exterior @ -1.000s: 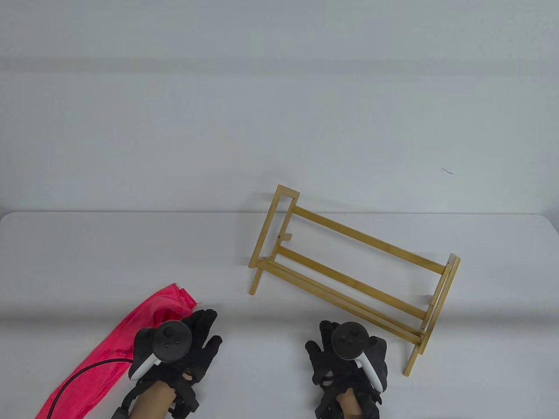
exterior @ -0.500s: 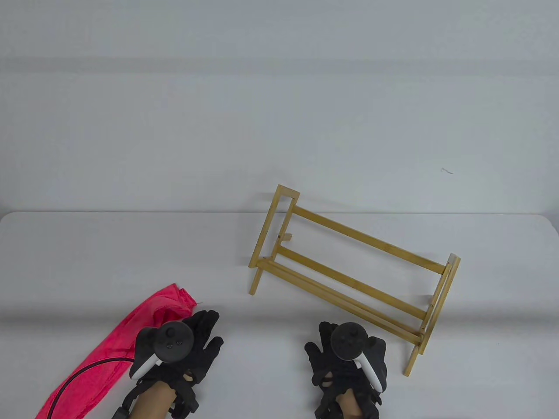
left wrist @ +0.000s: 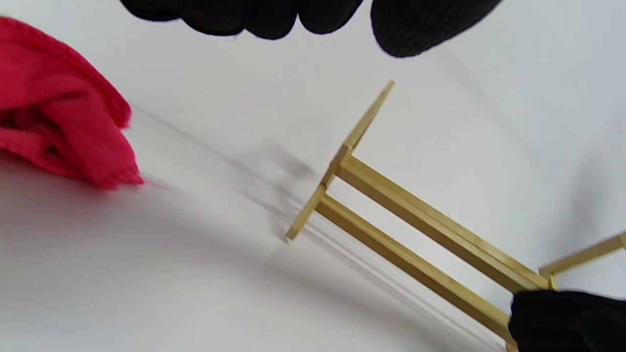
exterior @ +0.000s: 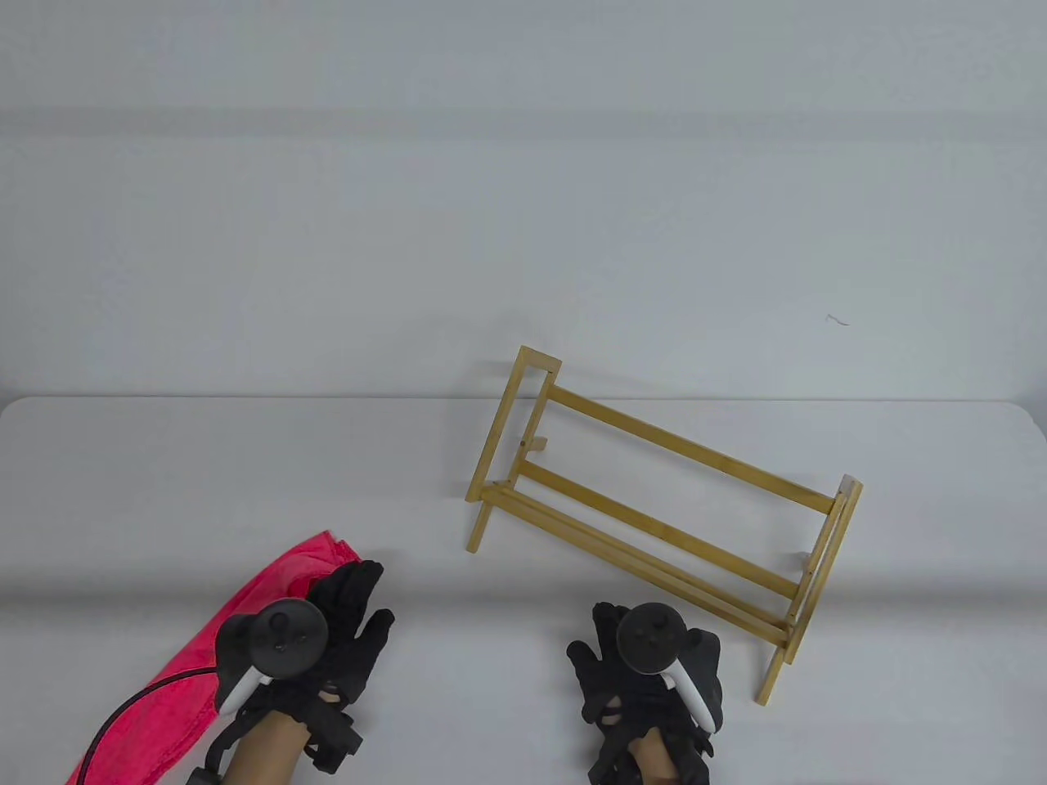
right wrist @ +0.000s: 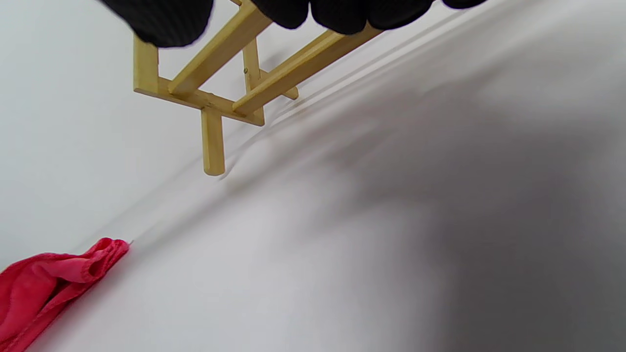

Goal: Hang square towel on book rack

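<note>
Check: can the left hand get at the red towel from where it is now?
Probably yes. The left hand sits over the near edge of the red towel, fingers open, and nothing lies between them. The book rack stands well off to the right, out of the way.

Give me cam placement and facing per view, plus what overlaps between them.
Table view: overhead, looking down at the table; shows left hand, right hand, both forearms.
Left wrist view: under the left wrist, tilted, facing the towel and book rack; fingers along the top edge.
Right wrist view: under the right wrist, tilted, facing the rack's end; fingers at the top.
Shared: towel and rack appear in all three views.
</note>
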Action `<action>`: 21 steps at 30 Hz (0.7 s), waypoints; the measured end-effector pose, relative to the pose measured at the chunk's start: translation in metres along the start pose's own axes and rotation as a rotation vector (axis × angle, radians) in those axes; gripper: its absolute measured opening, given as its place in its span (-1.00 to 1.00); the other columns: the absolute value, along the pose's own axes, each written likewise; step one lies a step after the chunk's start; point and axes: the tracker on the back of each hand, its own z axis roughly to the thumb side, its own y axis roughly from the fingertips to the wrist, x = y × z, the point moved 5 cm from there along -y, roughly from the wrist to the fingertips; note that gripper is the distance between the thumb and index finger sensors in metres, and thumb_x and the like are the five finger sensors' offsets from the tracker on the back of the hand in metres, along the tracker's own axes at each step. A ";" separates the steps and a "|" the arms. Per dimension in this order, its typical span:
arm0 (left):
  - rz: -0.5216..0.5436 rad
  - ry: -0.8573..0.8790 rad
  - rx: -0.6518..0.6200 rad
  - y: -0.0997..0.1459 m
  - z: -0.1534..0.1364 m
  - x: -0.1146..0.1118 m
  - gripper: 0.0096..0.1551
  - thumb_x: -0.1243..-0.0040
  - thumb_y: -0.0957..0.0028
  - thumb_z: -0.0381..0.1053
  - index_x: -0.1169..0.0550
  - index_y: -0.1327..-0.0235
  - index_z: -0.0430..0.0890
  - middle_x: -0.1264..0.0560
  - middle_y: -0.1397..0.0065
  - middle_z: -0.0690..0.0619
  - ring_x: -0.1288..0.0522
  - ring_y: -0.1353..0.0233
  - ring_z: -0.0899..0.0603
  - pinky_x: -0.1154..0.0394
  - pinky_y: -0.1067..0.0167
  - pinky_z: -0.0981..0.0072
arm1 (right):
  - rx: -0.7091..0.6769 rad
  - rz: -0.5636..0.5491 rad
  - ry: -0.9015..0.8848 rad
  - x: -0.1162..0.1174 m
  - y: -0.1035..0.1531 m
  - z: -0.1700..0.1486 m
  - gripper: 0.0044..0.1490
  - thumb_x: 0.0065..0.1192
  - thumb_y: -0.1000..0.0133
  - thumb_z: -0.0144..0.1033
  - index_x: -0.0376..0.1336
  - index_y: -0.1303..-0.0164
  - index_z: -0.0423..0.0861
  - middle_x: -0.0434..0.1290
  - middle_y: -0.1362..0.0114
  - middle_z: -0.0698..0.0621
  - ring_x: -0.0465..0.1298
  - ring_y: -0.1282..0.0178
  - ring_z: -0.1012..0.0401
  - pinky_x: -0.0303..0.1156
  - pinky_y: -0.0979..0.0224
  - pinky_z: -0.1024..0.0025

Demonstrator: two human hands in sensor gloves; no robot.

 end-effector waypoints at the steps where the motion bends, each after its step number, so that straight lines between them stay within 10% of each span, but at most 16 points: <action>1: 0.019 0.001 0.016 0.000 -0.005 0.006 -0.25 -0.07 -0.20 0.10 -0.13 -0.53 -0.17 -0.07 -0.56 -0.26 -0.10 -0.53 -0.43 -0.18 -0.38 -0.29 | -0.001 0.000 0.002 0.000 0.000 0.000 -0.09 0.03 -0.07 0.11 -0.14 -0.53 -0.02 -0.10 -0.63 -0.06 -0.02 -0.67 -0.07 -0.10 -0.60 -0.12; 12: 0.073 -0.054 0.324 0.012 -0.081 0.037 -0.13 -0.17 -0.20 0.10 -0.02 -0.55 -0.18 0.07 -0.58 -0.26 0.05 -0.56 -0.45 -0.04 -0.41 -0.34 | -0.013 0.003 -0.008 0.001 0.000 0.002 -0.09 0.03 -0.07 0.11 -0.14 -0.53 -0.02 -0.10 -0.63 -0.06 -0.02 -0.67 -0.07 -0.10 -0.60 -0.12; 21: -0.068 -0.097 0.448 0.014 -0.118 0.013 -0.07 -0.22 -0.18 0.11 0.02 -0.56 -0.16 0.11 -0.60 -0.24 0.09 -0.57 -0.44 -0.01 -0.43 -0.35 | -0.027 0.016 0.000 0.004 0.000 0.007 -0.09 0.03 -0.07 0.11 -0.14 -0.53 -0.02 -0.10 -0.63 -0.06 -0.02 -0.67 -0.07 -0.10 -0.60 -0.12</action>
